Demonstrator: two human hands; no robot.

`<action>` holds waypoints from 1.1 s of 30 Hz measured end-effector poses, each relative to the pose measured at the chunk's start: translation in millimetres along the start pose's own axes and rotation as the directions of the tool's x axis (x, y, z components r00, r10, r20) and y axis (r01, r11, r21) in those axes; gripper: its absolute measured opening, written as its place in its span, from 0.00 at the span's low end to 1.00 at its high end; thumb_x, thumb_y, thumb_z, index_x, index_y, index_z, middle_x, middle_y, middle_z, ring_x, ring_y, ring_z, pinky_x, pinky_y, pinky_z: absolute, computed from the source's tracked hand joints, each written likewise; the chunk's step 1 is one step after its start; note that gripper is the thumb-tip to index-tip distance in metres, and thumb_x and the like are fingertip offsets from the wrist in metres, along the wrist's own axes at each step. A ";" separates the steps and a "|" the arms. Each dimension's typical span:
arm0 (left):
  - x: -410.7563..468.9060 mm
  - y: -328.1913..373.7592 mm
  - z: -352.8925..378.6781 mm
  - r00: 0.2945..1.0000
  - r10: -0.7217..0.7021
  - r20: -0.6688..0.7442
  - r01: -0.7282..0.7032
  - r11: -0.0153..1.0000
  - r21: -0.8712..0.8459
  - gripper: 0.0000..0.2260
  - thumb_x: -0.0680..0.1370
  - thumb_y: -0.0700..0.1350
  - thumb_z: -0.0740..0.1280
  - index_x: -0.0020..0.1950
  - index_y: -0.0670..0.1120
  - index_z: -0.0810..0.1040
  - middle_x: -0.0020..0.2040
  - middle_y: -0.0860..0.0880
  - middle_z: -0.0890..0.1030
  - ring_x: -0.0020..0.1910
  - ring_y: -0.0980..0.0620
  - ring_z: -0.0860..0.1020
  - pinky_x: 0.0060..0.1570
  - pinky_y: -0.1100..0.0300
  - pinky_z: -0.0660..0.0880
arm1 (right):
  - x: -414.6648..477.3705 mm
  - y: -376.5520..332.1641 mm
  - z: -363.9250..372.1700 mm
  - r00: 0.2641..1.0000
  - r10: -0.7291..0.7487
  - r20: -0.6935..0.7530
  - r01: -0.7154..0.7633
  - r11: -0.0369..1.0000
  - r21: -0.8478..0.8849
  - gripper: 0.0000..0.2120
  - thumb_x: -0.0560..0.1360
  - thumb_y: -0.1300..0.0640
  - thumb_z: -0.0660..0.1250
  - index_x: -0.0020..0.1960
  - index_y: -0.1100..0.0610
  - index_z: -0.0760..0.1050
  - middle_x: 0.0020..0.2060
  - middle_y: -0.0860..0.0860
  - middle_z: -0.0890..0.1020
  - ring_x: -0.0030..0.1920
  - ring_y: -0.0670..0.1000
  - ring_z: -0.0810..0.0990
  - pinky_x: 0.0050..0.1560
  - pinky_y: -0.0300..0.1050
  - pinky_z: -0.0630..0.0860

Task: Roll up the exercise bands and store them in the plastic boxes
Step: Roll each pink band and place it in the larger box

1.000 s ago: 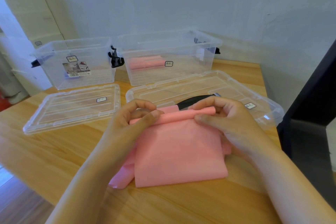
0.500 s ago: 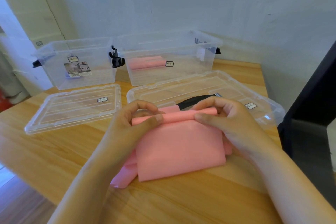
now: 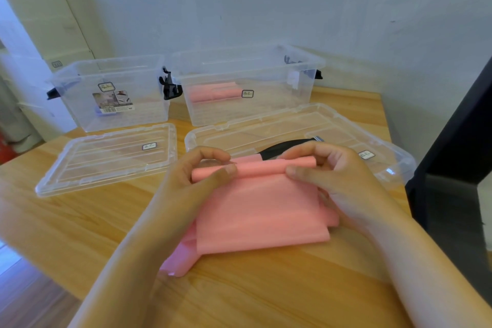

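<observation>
A pink exercise band (image 3: 262,210) lies on the wooden table, its far end wound into a thin roll. My left hand (image 3: 194,178) pinches the roll's left end between thumb and fingers. My right hand (image 3: 327,173) pinches the right end the same way. The flat, unrolled part stretches toward me, with a loose corner hanging out at the lower left. Two clear plastic boxes stand at the back: the left box (image 3: 80,104) holds only a label card, the right box (image 3: 266,112) holds rolled pink bands (image 3: 213,92).
Two clear lids lie flat in front of the boxes, one (image 3: 103,157) to the left and one (image 3: 306,125) behind my hands. A black strap (image 3: 285,145) lies on the right lid. A dark frame (image 3: 458,168) stands past the table's right edge.
The roll has grown slightly and the flat part of the pink band has been drawn up, its near edge now farther from me. Both hands keep their pinch.
</observation>
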State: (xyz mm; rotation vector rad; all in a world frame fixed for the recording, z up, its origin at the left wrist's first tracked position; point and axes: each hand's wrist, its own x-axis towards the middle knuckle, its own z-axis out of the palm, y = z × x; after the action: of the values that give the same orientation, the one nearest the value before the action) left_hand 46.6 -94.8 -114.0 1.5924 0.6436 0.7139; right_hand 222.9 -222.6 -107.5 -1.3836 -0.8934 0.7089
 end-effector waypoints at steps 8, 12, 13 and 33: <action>0.3 0.9 4.2 0.995 0.098 0.001 -0.098 0.995 -0.012 0.11 0.65 0.43 0.77 0.42 0.53 0.79 0.48 0.50 0.85 0.45 0.57 0.81 0.48 0.59 0.73 | -0.7 1.6 1.0 0.996 0.060 0.064 -0.062 0.998 0.030 0.14 0.65 0.56 0.72 0.50 0.55 0.80 0.43 0.50 0.85 0.41 0.45 0.81 0.38 0.33 0.73; -0.4 -1.9 6.9 0.998 0.069 -0.001 -0.069 0.998 -0.015 0.07 0.66 0.47 0.73 0.43 0.52 0.80 0.47 0.51 0.85 0.43 0.57 0.80 0.44 0.61 0.73 | -0.3 0.6 1.7 1.000 0.020 0.004 -0.020 1.000 0.003 0.05 0.66 0.60 0.74 0.42 0.55 0.81 0.37 0.48 0.84 0.37 0.43 0.80 0.36 0.32 0.73; -0.6 -2.4 7.9 0.999 0.041 0.003 -0.041 0.999 -0.011 0.07 0.67 0.49 0.72 0.43 0.52 0.80 0.46 0.50 0.85 0.43 0.56 0.79 0.43 0.61 0.73 | -0.2 0.6 1.5 1.000 -0.001 0.003 0.001 1.000 -0.001 0.05 0.66 0.62 0.74 0.40 0.53 0.82 0.39 0.50 0.85 0.39 0.45 0.80 0.39 0.35 0.75; 2.2 -6.1 5.9 0.980 0.171 -0.100 -0.167 0.985 0.046 0.13 0.68 0.37 0.78 0.40 0.53 0.79 0.46 0.50 0.83 0.46 0.58 0.79 0.48 0.62 0.73 | -1.1 1.1 -0.1 0.987 0.130 0.099 -0.131 0.991 0.003 0.07 0.66 0.56 0.72 0.43 0.56 0.81 0.34 0.48 0.82 0.34 0.43 0.79 0.31 0.31 0.71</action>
State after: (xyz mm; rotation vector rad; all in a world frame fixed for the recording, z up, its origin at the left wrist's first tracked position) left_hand 52.4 -96.2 -120.4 1.6668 0.6046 0.9204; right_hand 222.6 -223.5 -108.7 -1.4181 -0.8809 0.8865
